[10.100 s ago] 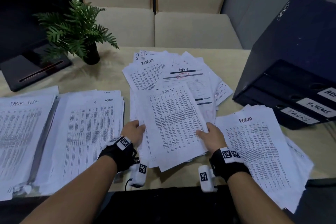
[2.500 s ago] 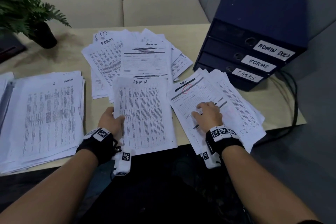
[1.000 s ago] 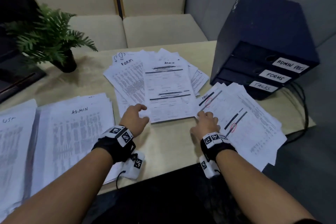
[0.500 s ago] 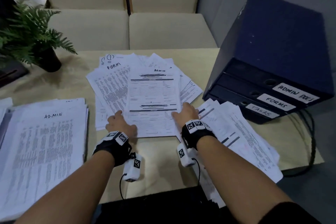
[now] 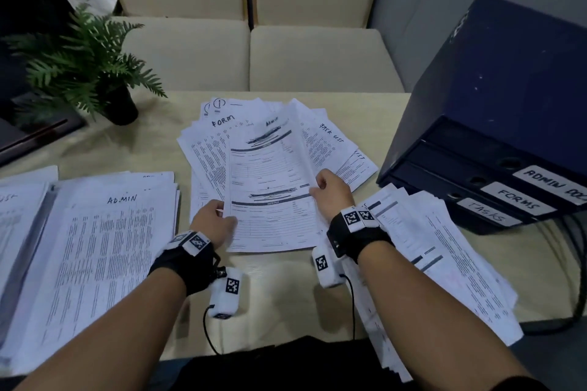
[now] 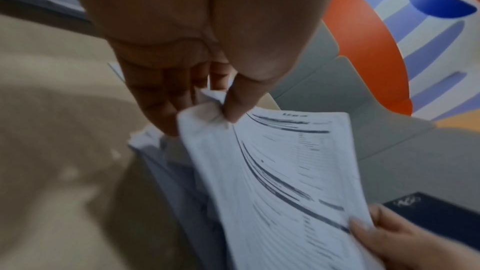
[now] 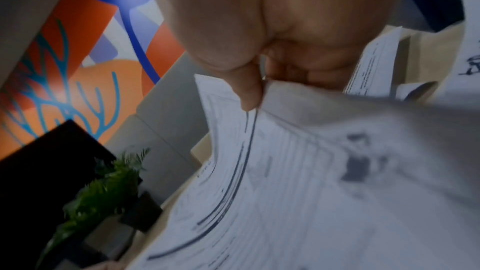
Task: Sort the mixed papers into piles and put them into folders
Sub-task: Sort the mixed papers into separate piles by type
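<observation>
Top sheet (image 5: 270, 187) now lifted, left grip (image 5: 212, 227) and right grip (image 5: 332, 194) pinching its edges, print blurred

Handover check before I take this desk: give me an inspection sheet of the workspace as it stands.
Surface: beige table, mostly under paper.
Job's things: mixed heap at centre; ADMIN pile on the left; right pile overhanging the near edge; folders labelled ADMIN DOC, FORMS, TASKS in a dark blue box.
Clutter: potted plant and dark monitor at the far left.
Hands: left hand pinches the left edge of the top sheet; right hand pinches its raised right edge.
Cables: black cables off the table's right side; thin wrist-camera leads at the near edge.
Surroundings: beige seats behind the table.
</observation>
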`<state>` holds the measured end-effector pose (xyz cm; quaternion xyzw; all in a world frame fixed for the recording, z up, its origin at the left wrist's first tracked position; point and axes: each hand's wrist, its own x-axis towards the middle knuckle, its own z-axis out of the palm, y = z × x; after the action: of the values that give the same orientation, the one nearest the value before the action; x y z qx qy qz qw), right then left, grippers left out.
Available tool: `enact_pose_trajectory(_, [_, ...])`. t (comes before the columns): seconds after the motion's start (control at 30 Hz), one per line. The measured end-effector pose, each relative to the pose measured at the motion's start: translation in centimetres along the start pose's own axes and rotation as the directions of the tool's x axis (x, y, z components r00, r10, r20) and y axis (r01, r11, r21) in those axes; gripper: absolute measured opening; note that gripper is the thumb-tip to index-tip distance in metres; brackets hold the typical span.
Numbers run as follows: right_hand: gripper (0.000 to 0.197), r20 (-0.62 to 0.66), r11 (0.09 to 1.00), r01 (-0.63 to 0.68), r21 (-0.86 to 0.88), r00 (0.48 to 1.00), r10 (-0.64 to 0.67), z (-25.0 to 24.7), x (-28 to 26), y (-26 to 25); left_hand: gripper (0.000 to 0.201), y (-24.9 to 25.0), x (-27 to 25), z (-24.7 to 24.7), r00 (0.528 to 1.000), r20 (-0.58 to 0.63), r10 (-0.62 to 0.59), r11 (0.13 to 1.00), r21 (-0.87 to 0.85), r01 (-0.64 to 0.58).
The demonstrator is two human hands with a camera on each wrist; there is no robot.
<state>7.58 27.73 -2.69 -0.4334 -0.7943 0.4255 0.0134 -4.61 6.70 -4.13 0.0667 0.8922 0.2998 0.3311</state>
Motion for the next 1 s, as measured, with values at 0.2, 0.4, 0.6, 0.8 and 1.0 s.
enact_pose_trajectory(0.2, [0.019,-0.048,0.937,-0.046,0.345,0.997,0.067,1.1,-2.8,-0.3,0.035,-1.9,1.1,-3.1,0.998,0.048,0.041,0.966,-0.258,-0.027])
enact_pose_trajectory(0.4, [0.016,-0.009,0.958,-0.140,0.250,0.989,0.147,1.7,-6.1,0.7,0.031,-3.1,0.9,-4.5,0.987,0.136,0.081,0.890,-0.457,-0.011])
enact_pose_trajectory(0.6, [0.009,0.069,0.965,-0.250,0.077,0.967,0.245,4.0,-8.9,2.5,0.017,-5.5,-0.6,-3.3,0.990,0.134,0.040,0.991,-0.130,-0.022])
enact_pose_trajectory(0.8, [0.021,0.064,0.942,-0.290,0.172,0.957,0.283,5.1,-9.7,3.3,0.039,-6.1,-1.1,-3.0,0.995,0.096,0.017,1.000,-0.009,-0.017])
enact_pose_trajectory(1.0, [0.017,0.019,0.957,-0.246,0.152,0.969,0.246,5.0,-9.8,3.7,0.035,-5.4,-1.5,-2.9,0.999,0.053,0.013,0.999,0.039,-0.016])
